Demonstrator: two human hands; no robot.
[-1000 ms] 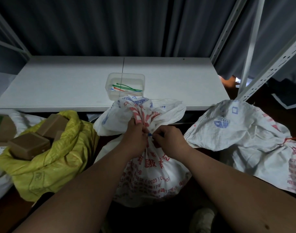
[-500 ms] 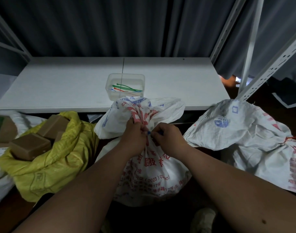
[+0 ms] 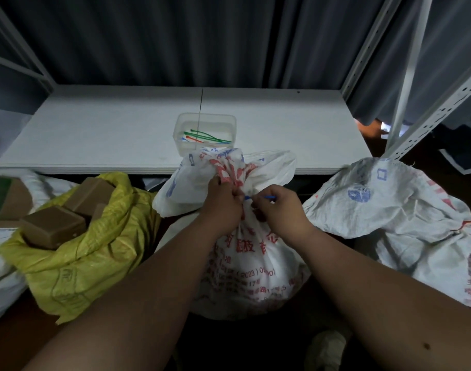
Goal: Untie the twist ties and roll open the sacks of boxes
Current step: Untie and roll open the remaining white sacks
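Both hands are together at the gathered neck of the middle white sack [image 3: 245, 263]: left hand [image 3: 223, 207] clamps the neck, right hand [image 3: 278, 207] pinches the blue twist tie [image 3: 266, 197], so I think best is keep neck firm w/ left & unwind the tie slowly w/o tearing.

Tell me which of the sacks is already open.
The yellow sack at left: its mouth gapes, showing brown boxes. Both white sacks remain gathered and tied.
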